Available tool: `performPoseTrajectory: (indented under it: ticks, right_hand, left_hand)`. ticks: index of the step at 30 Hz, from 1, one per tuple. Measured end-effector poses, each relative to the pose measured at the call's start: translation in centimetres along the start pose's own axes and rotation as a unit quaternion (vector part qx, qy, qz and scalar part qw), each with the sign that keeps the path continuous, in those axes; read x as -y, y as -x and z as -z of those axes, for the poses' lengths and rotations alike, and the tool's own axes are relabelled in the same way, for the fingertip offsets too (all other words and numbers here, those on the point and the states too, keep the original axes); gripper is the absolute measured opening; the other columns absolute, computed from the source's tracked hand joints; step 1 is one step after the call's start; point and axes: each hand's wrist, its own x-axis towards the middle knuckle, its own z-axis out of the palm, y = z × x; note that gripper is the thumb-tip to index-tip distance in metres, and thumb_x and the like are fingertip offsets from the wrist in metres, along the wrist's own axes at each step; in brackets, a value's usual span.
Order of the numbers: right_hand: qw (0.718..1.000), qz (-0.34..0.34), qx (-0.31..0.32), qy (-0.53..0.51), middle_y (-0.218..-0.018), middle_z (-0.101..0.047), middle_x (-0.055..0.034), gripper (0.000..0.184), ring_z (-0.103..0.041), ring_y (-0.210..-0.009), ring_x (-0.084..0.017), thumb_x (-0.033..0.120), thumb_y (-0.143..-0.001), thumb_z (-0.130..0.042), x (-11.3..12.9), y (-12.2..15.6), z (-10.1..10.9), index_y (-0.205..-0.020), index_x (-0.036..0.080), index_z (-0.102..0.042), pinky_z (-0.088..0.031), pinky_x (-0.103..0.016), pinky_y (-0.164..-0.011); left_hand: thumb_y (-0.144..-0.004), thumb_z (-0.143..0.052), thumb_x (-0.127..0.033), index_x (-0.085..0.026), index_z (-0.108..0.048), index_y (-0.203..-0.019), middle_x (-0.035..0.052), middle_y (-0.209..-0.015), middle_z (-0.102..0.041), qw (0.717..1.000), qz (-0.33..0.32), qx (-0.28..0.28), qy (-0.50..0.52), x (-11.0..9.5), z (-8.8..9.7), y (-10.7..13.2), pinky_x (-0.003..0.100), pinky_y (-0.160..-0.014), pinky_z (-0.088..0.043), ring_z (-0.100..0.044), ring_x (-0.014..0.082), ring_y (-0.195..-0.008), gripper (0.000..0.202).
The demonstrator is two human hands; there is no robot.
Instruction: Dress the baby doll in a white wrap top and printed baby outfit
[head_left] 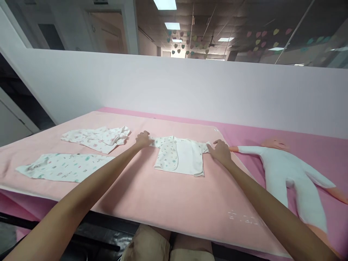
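Note:
A small white baby shirt (189, 156) with a leaf-and-dot print lies spread on the pink mat, its front partly open and its sleeves stretched to both sides. My left hand (143, 139) pinches the cuff of the sleeve on the left. At the other sleeve's end, my right hand (219, 151) grips the cuff between thumb and fingers, with the other fingers slightly raised. Left of my left hand lies a crumpled printed baby garment (99, 137). Nearer to me is a flat printed baby garment (63, 166), partly hidden behind my left forearm.
The pink mat (168, 203) covers much of a table with a darker pink cloth (244, 132). A baby doll (282, 166) in white lies on its back at the right. Behind the table rises a white partition (174, 87) with glass above.

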Motion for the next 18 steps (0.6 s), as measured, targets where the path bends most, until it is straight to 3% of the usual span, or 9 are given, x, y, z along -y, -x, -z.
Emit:
performPoseTrajectory:
  ticks: [2,5,7,9,13,18]
  right_hand:
    - [0.999,0.046,-0.007,0.019,-0.105,-0.071,-0.0112,0.037,-0.064,-0.101,-0.028,0.057,-0.098,-0.056,0.8,3.1,1.1,-0.106,0.020,-0.058,-0.040,-0.033,-0.078]
    - [0.992,0.062,0.104,0.048,-0.083,-0.068,-0.0054,0.052,-0.063,-0.077,-0.024,0.071,-0.101,-0.046,2.0,7.9,2.5,-0.085,0.023,-0.056,-0.036,-0.033,-0.069]
    - [0.984,0.063,0.156,0.052,-0.077,-0.068,-0.0044,0.056,-0.062,-0.071,-0.023,0.074,-0.100,-0.044,2.7,10.3,2.8,-0.079,0.023,-0.055,-0.035,-0.033,-0.067]
    - [0.983,0.065,0.165,0.046,-0.078,-0.069,-0.0043,0.054,-0.062,-0.072,-0.023,0.073,-0.100,-0.047,3.4,11.5,2.6,-0.079,0.023,-0.055,-0.035,-0.032,-0.066]
    - [0.986,0.048,0.157,0.044,-0.079,-0.069,-0.0053,0.047,-0.062,-0.074,-0.024,0.067,-0.097,-0.054,3.4,11.7,1.1,-0.079,0.024,-0.054,-0.034,-0.032,-0.066]
    - [0.988,0.047,0.137,-0.048,-0.071,-0.059,0.0014,0.039,-0.054,-0.068,-0.020,0.056,-0.098,-0.056,1.6,11.4,-0.8,-0.077,0.025,-0.044,-0.034,-0.030,-0.064]
  left_hand:
    - [-0.090,-0.071,-0.038,-0.020,-0.057,-0.136,0.0196,-0.153,-0.052,0.996,-0.056,-0.056,-0.036,-0.8,-1.1,0.3,0.055,-0.117,-0.039,-0.043,0.0409,-0.146,0.051]
    - [-0.098,-0.062,-0.037,-0.024,-0.064,-0.129,0.0134,-0.146,-0.059,0.969,-0.224,-0.087,-0.059,-3.6,-3.3,0.4,0.054,-0.117,-0.040,-0.047,0.0365,-0.139,0.033]
    - [-0.100,-0.058,-0.036,-0.024,-0.067,-0.126,0.0116,-0.141,-0.063,0.944,-0.323,-0.046,-0.052,-6.5,-5.1,0.2,0.051,-0.116,-0.042,-0.051,0.0332,-0.134,0.030]
    - [-0.101,-0.055,-0.036,-0.022,-0.067,-0.128,0.0114,-0.142,-0.063,0.919,-0.391,0.016,-0.051,-9.8,-7.1,-0.3,0.050,-0.118,-0.040,-0.051,0.0313,-0.136,0.032]
    - [-0.100,-0.056,-0.038,-0.022,-0.067,-0.129,0.0103,-0.144,-0.065,0.896,-0.431,0.088,-0.061,-15.1,-10.9,-1.6,0.048,-0.121,-0.038,-0.051,0.0306,-0.140,0.035]
    - [-0.094,-0.066,-0.045,-0.025,-0.071,-0.120,0.0080,-0.133,-0.072,0.893,-0.429,0.122,-0.056,-16.5,-13.6,-3.3,0.045,-0.115,-0.043,-0.058,0.0311,-0.132,0.034]
